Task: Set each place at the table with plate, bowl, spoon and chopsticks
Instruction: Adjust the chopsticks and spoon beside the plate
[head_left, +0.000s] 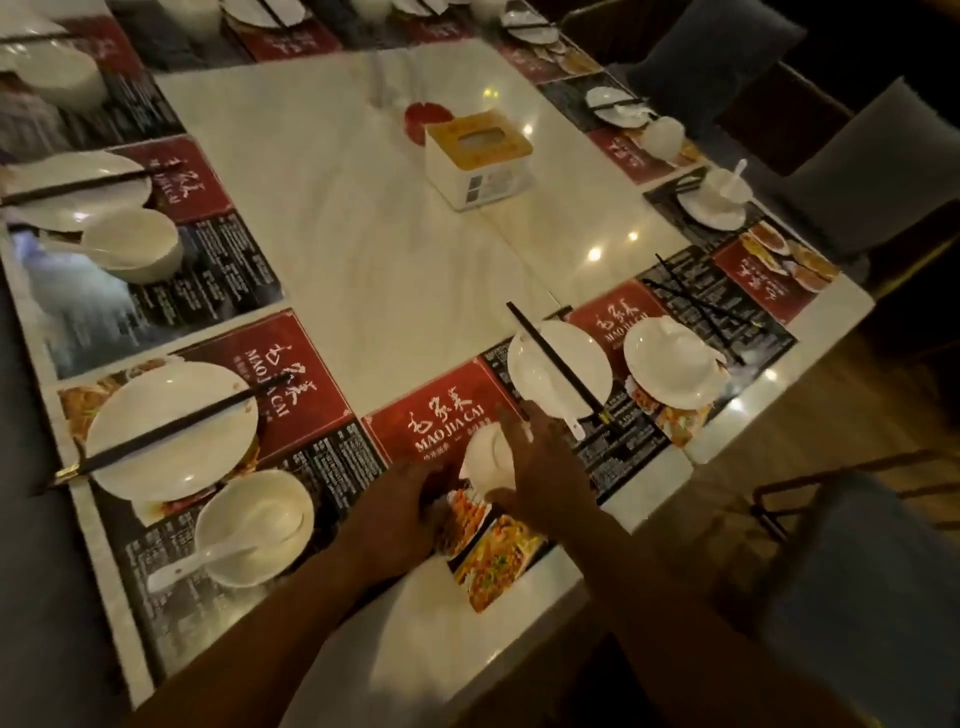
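From where I stand, the person leans over the near edge of the marble-topped table (363, 234), both hands on the place with the red menu placemat (431, 415). The small white bowl (488, 460) sits on that placemat, just in front of the white plate (540, 374), which carries a pair of black chopsticks (556, 364) laid across it. A white spoon handle (575, 426) pokes out at the plate's near rim.

The left hand (402, 499) lies flat on the placemat just left of the bowl, fingers stretched out and holding nothing. The right hand (545, 467) is against the bowl's right side with its fingers fairly straight and spread. In this dim light I cannot tell whether it grips the bowl or only touches it.

The bowl looks like glazed porcelain: light, stiff, smooth enough to slip, and likely to chip if it knocks the plate beside it. I would take it by the rim with thumb inside and fingers outside, or cup it from beneath, and set it down gently. The chopsticks are thin and could roll off the plate if it is nudged.

The place to the left looks finished: a plate with chopsticks (171, 426) and a bowl with a spoon (254, 525). A tissue box (478, 156) stands mid-table.
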